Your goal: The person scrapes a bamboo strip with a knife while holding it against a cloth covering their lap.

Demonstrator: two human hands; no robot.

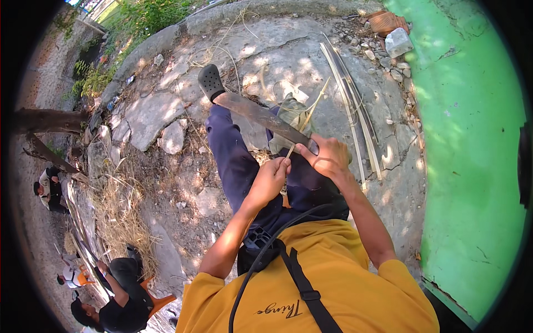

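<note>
A long knife (pixel 261 117) with a worn, brownish blade slants across my raised knee. My right hand (pixel 328 158) is closed round its near end, the thumb laid by the blade. A thin pale strip, seemingly bamboo (pixel 318 101), passes by the blade at the right hand and rises beyond it. Pinching the strip's near end, my left hand (pixel 270 178) is closed just left of the right one. Beneath the blade, a greenish cloth (pixel 290 115) covers my knee. The knife's grip is mostly hidden by the right fingers.
Several long strips (pixel 351 102) lie on the cracked concrete to the right, before a green wall (pixel 472 139). Thin curled shavings (pixel 225 47) lie ahead. Stones (pixel 398 43) edge the wall. At lower left, a seated person (pixel 119 294) is near dry straw (pixel 125 222); others sit beyond.
</note>
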